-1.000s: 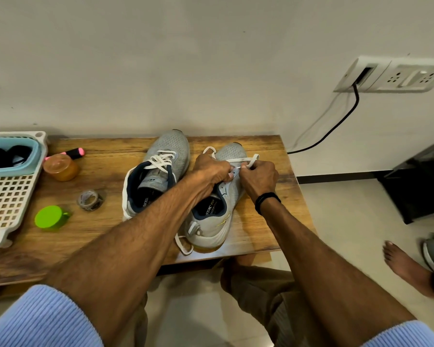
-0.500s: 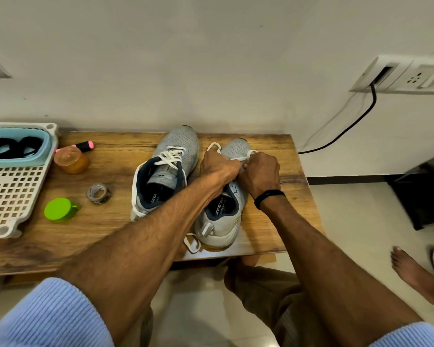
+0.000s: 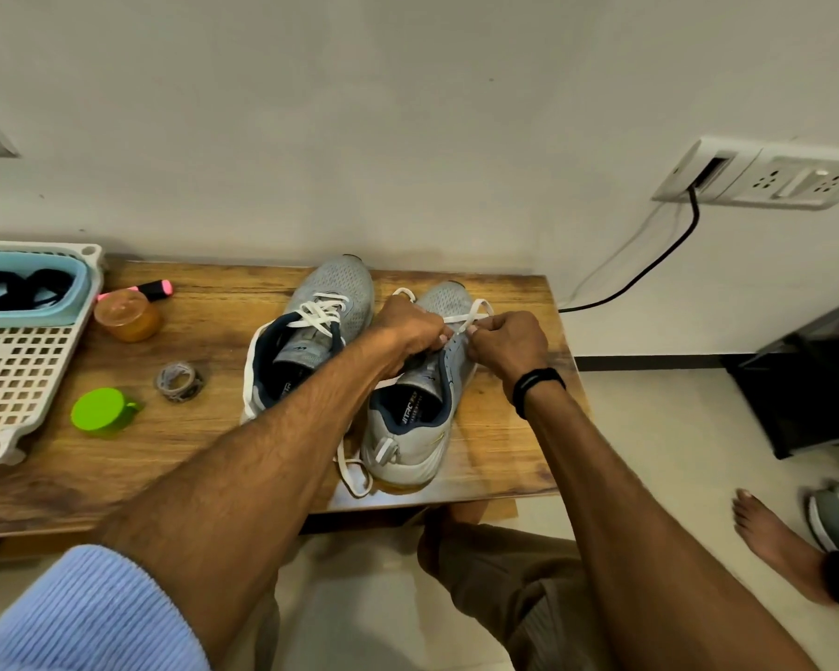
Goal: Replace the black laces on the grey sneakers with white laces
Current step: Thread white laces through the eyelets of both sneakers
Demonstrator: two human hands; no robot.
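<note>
Lace, flat and white [image 3: 478, 312], is pinched by the left hand [image 3: 410, 326] and right hand [image 3: 509, 346] above the right-side grey mesh sneaker [image 3: 408, 431] on the brown wooden bench [image 3: 204, 428]. Left knuckles hide its eyelets; the left forearm [image 3: 262, 452] covers part of the other grey sneaker [image 3: 333, 288] at the heel.

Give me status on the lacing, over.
Left hand and right hand pinching the white lace over the right-side sneaker. Left-side sneaker already white-laced. Loose lace end trails at the heel; nothing blocking.
</note>
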